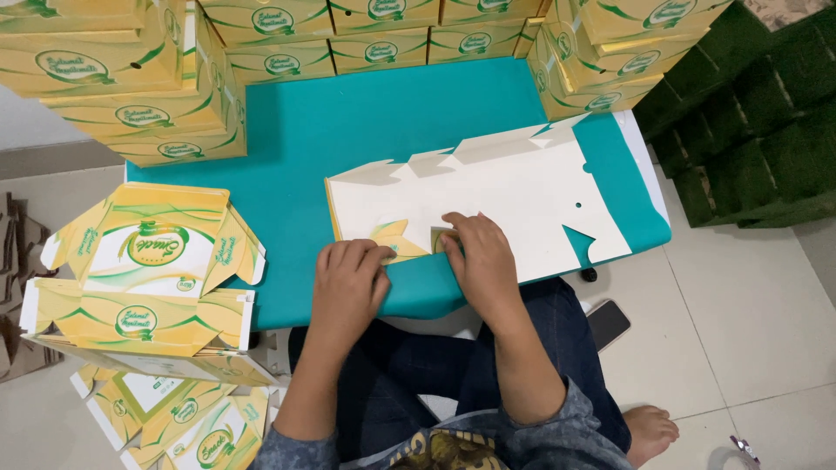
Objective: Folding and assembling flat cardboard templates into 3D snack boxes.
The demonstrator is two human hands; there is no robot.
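A flat, unfolded carton blank (488,196) lies white side up on the teal counter (348,130), its near long edge running just under both hands; a small yellow-printed flap (394,237) is turned up along that edge.

The risk, as I judge it, is a skewed crease; the blank is broad and light, and it hangs a little past the counter's right end, so uneven pressure from the two hands could let it pivot and the flap would fold off its scored line. A second hazard is the loose stack of finished and half-formed cartons (144,261) at the left corner of the counter (it already overhangs the edge); a sweep of the elbow could tip it onto the flat blanks on the floor (174,413).

The left hand (348,278) rests palm down at the counter's near edge, fingers (353,255) held together and curled slightly, their tips touching the yellow flap; it pinches nothing that I can see. The right hand (479,261) lies on the blank itself, fingers (466,224) close together and pressing flat on the card just beside the flap. So the flap sits between the two hands, touched by both.

Folded boxes (139,96) are stacked along the far side; a dark phone (607,322) lies on the floor tiles by the person's knee.
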